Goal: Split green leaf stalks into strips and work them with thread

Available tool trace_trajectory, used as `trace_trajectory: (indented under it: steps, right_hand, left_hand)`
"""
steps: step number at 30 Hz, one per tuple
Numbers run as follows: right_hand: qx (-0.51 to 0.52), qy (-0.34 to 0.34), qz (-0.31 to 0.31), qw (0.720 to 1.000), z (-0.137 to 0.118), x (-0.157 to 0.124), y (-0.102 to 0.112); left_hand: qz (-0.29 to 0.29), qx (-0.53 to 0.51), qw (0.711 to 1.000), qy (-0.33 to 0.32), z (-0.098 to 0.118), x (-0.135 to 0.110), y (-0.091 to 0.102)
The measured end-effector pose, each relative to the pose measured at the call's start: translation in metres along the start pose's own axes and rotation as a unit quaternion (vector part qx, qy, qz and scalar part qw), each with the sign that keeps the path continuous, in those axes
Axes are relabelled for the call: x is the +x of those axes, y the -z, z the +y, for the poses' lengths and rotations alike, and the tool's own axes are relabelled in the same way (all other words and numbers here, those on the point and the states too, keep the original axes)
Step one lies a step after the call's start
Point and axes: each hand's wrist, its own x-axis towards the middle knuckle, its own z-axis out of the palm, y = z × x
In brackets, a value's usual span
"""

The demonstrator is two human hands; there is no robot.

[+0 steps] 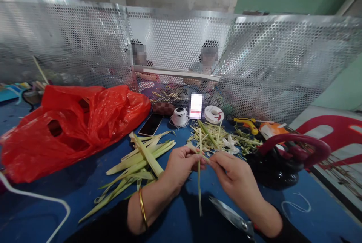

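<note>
Between my two hands is a narrow pale-green leaf strip (199, 186), its lower end hanging over the blue table and its upper end sticking up. My left hand (182, 163), with a gold bangle at the wrist, pinches the strip where pieces cross. Thumb and fingers of my right hand (233, 171) are pressed together on a short piece of the leaf at the same crossing. Under my right forearm lies a pair of metal scissors or pruners (232, 214), partly hidden. Left of my left hand is a pile of long pale-green leaves (141, 160).
A red plastic bag (85, 122) covers the left side. Behind my hands are a phone (151, 124), a white thread spool (179, 117), a ribbon roll (214, 114) and leaf scraps (210, 135). A dark kettle-like pot (274, 167) stands right, before a perforated metal screen (175, 43); people sit beyond.
</note>
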Motion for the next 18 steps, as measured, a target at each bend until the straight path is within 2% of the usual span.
trace_trajectory:
  steps: [3, 7, 10, 14, 16, 18]
  right_hand:
    - [-0.038, 0.031, 0.015, 0.999, -0.003, -0.001, -0.001]
    - [-0.002, -0.001, 0.005, 1.0, 0.0, -0.001, -0.001]
    - [0.003, -0.013, 0.004, 1.0, 0.0, -0.001, -0.001]
    - [-0.043, 0.036, -0.008, 0.998, -0.006, 0.004, 0.001]
    - [-0.048, 0.063, 0.014, 0.997, -0.01, 0.004, 0.005]
    - [-0.003, 0.059, 0.06, 0.996, -0.012, -0.007, 0.012]
  left_hand:
    - [0.007, -0.026, 1.0, -0.008, -0.003, 0.0, 0.001]
    - [-0.002, -0.028, 0.999, 0.023, 0.002, -0.001, 0.002]
    - [0.005, -0.031, 0.999, 0.016, 0.003, -0.002, 0.001]
    - [0.038, -0.037, 0.999, 0.001, -0.002, 0.0, 0.0]
    - [0.033, -0.034, 0.999, 0.001, -0.002, 0.001, 0.001]
    - [0.022, -0.029, 0.999, 0.008, 0.0, 0.001, 0.002]
